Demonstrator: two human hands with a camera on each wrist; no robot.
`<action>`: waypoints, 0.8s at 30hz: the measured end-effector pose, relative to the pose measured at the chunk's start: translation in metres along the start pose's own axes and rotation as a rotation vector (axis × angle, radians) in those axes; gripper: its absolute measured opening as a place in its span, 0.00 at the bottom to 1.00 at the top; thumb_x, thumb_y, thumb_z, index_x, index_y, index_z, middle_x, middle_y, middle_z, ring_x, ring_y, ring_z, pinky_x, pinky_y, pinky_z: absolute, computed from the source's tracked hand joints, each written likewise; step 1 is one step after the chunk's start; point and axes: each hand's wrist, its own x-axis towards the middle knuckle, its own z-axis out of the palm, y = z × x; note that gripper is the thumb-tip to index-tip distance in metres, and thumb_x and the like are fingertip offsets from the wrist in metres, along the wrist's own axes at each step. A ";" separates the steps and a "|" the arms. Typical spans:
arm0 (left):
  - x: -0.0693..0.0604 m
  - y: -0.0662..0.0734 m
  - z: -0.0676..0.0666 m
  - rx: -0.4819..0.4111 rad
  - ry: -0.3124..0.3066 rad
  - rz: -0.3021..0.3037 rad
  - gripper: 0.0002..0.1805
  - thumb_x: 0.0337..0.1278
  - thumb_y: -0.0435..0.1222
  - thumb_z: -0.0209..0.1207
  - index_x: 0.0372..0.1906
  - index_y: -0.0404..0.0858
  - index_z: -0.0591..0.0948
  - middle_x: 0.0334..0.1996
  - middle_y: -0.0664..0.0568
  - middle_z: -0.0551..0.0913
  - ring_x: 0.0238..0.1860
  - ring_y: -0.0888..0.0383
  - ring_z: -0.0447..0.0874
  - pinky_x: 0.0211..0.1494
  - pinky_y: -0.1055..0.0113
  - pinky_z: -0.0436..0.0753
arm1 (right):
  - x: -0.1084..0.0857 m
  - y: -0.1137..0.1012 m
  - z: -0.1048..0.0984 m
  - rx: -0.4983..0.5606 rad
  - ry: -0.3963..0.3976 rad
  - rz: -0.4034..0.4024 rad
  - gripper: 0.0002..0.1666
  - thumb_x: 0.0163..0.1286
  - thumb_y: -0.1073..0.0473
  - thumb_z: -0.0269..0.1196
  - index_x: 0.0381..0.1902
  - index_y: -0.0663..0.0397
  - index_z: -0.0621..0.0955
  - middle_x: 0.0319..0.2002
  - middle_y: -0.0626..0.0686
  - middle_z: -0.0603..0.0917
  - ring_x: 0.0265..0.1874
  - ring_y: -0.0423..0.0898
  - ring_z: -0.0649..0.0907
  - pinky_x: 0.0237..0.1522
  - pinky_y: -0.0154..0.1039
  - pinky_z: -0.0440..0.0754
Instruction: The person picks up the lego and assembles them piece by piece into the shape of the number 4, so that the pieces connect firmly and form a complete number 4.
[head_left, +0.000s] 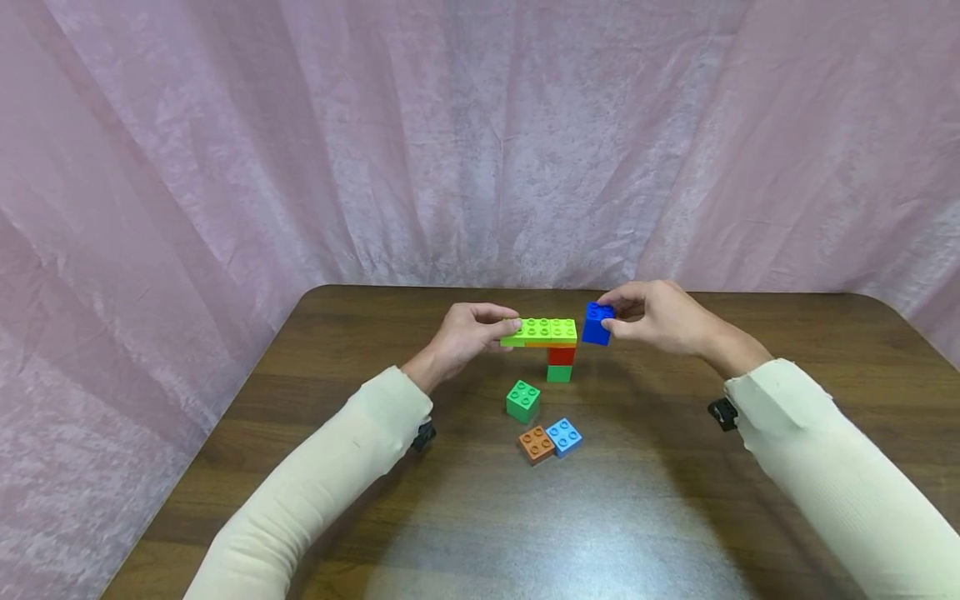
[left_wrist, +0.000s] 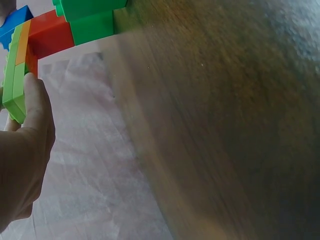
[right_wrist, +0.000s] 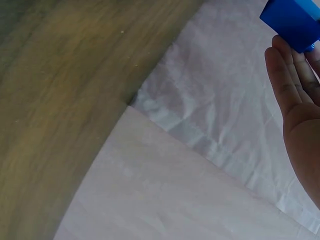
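My left hand (head_left: 471, 335) pinches the left end of a long lime green brick layer (head_left: 538, 331), thumb on top. Under that layer an orange strip shows, and at its right end a red brick (head_left: 561, 357) sits on a green brick (head_left: 558, 374) as a leg. In the left wrist view the fingers hold the lime end, with the red brick (left_wrist: 50, 35) beyond. Just right of the structure, my right hand (head_left: 654, 319) holds a blue brick (head_left: 597, 323) between thumb and fingers, apart from the lime layer. The right wrist view shows this blue brick (right_wrist: 294, 22) at the fingertips.
On the wooden table (head_left: 645, 500), nearer to me, lie a loose green brick (head_left: 522, 402), a brown brick (head_left: 536, 445) and a light blue brick (head_left: 564, 437); the last two touch. A pink curtain (head_left: 480, 142) hangs behind the table's far edge.
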 end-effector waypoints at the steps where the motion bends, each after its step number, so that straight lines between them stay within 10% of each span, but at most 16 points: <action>1: 0.000 0.000 0.000 0.002 -0.002 -0.003 0.16 0.60 0.27 0.66 0.52 0.25 0.83 0.48 0.36 0.84 0.35 0.55 0.85 0.55 0.43 0.81 | 0.001 -0.001 -0.001 0.003 -0.001 -0.001 0.21 0.67 0.60 0.68 0.55 0.65 0.82 0.44 0.62 0.87 0.43 0.56 0.87 0.45 0.51 0.85; 24: -0.002 0.001 -0.001 0.050 -0.019 0.012 0.19 0.56 0.28 0.70 0.53 0.27 0.84 0.47 0.39 0.85 0.35 0.49 0.88 0.55 0.44 0.81 | 0.022 -0.011 0.004 0.039 0.085 -0.160 0.18 0.64 0.65 0.68 0.52 0.66 0.84 0.43 0.62 0.87 0.41 0.55 0.87 0.47 0.54 0.84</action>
